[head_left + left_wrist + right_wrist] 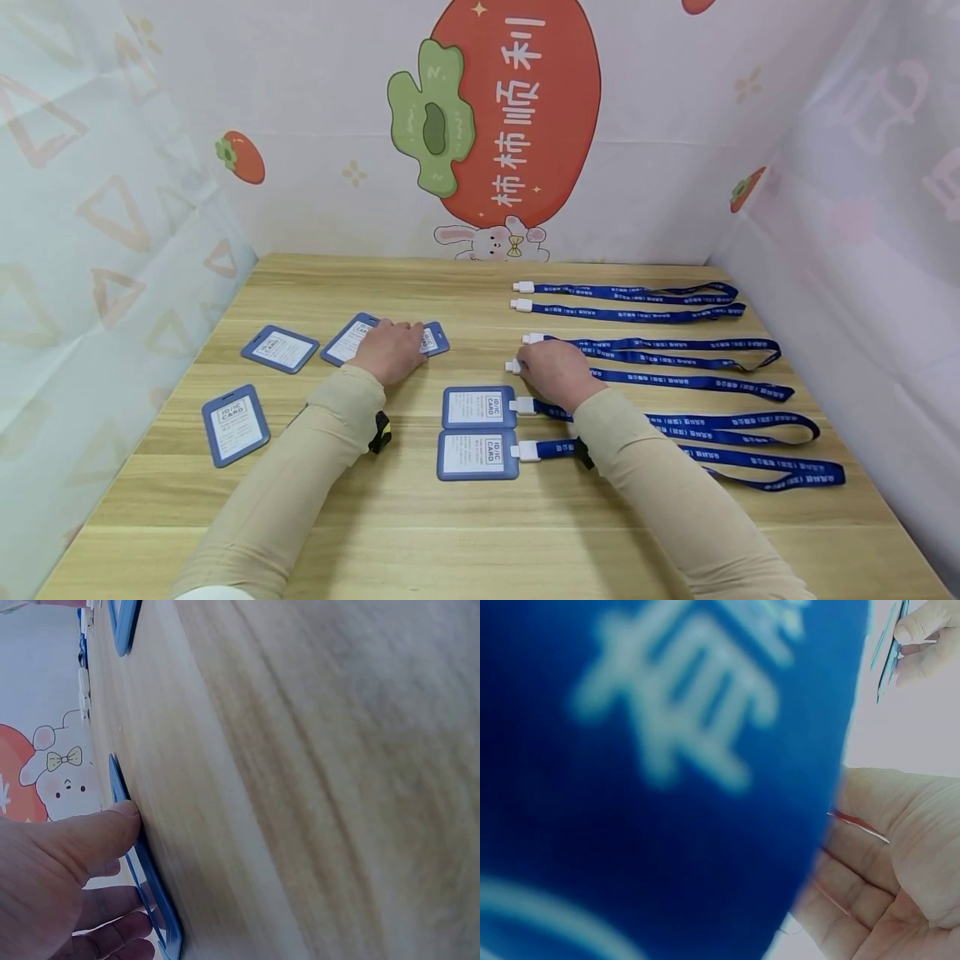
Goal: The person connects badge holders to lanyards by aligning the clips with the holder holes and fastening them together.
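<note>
My left hand (pixel 390 350) grips a blue card holder (pixel 439 338), thumb on its near edge and fingers at the far edge in the left wrist view. Partly behind that hand lies another blue card holder (pixel 341 346). My right hand (pixel 558 372) holds a blue lanyard (pixel 690 382) close to its white clip (pixel 512 367); the palm hides the fingertips in the head view. In the right wrist view, blue strap (pixel 705 787) fills most of the picture, beside curled fingers. Just above it lies a second lanyard (pixel 675 360), its clip beside my knuckles.
Two card holders (pixel 478 407) (pixel 477 455) joined to lanyards lie side by side nearer me. Two loose holders (pixel 281 348) (pixel 236 425) rest at the left. Two more lanyards (pixel 630 292) (pixel 637 314) stretch along the back right. Printed cloth walls (pixel 300 100) border the wooden table (pixel 450 542).
</note>
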The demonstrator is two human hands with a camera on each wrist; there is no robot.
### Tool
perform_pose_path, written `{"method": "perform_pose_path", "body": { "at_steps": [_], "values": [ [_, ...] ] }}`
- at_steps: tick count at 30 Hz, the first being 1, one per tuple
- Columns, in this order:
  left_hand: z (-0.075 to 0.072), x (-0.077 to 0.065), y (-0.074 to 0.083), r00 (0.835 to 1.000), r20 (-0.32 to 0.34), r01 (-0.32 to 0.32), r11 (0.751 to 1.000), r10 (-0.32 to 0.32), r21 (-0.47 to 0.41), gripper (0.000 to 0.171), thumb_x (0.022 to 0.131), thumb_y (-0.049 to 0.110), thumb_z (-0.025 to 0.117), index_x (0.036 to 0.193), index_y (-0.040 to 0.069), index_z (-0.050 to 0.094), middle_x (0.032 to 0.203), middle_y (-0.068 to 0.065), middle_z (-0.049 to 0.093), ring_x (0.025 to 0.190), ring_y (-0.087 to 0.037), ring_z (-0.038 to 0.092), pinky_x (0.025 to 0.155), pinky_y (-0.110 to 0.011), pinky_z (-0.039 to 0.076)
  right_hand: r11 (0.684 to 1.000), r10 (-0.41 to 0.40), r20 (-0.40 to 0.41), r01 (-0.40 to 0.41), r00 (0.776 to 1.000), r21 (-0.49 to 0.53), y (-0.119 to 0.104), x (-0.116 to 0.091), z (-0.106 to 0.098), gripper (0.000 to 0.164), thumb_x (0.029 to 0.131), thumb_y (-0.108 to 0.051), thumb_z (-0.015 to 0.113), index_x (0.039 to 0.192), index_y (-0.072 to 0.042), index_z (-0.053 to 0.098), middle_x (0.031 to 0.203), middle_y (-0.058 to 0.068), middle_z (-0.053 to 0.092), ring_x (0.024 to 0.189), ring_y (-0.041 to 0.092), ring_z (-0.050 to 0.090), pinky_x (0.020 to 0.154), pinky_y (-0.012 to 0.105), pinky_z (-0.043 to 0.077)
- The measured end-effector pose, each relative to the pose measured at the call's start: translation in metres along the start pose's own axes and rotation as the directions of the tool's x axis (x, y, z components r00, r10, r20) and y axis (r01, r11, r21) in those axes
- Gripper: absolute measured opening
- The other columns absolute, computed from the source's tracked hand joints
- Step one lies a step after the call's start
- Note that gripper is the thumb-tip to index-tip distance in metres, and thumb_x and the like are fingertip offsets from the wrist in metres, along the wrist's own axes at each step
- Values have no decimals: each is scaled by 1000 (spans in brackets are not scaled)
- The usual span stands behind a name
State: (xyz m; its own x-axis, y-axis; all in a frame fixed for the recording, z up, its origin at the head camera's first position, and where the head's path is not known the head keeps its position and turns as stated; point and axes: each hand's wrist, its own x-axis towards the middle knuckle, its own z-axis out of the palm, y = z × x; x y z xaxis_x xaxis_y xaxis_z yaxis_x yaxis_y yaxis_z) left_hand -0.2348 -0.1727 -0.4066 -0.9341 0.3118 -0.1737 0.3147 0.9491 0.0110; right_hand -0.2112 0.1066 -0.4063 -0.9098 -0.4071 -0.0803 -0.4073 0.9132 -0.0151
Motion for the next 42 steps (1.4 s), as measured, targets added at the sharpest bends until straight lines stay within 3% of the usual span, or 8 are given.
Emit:
{"method": "perform_pose_path", "body": {
  "at_steps": [15,28,42],
  "values": [
    [0,-5,5,1000,-6,-17,999,16,-41,56,105,30,63,150,-2,50,146,-24,59,131,-44,56,112,-55,48,1000,4,8,-4,1000,3,-1,0,-2,19,102,-25,69,114,-14,79,101,3,79,89,17,74,89,38,63],
    [1,-6,11,999,28,-14,992,18,-129,59,104,31,63,154,2,47,152,-21,55,139,-44,51,119,-57,41,1000,9,5,-9,1000,3,-1,0,-1,19,103,-25,68,114,-13,79,101,4,79,87,17,74,88,38,63],
    [1,-9,18,999,44,-23,990,29,-137,60,105,30,61,156,3,44,155,-19,52,142,-41,51,120,-55,40,1000,14,10,-14,1000,3,-1,0,-1,19,103,-26,68,113,-14,79,100,3,79,84,16,71,90,38,63]
  ]
}}
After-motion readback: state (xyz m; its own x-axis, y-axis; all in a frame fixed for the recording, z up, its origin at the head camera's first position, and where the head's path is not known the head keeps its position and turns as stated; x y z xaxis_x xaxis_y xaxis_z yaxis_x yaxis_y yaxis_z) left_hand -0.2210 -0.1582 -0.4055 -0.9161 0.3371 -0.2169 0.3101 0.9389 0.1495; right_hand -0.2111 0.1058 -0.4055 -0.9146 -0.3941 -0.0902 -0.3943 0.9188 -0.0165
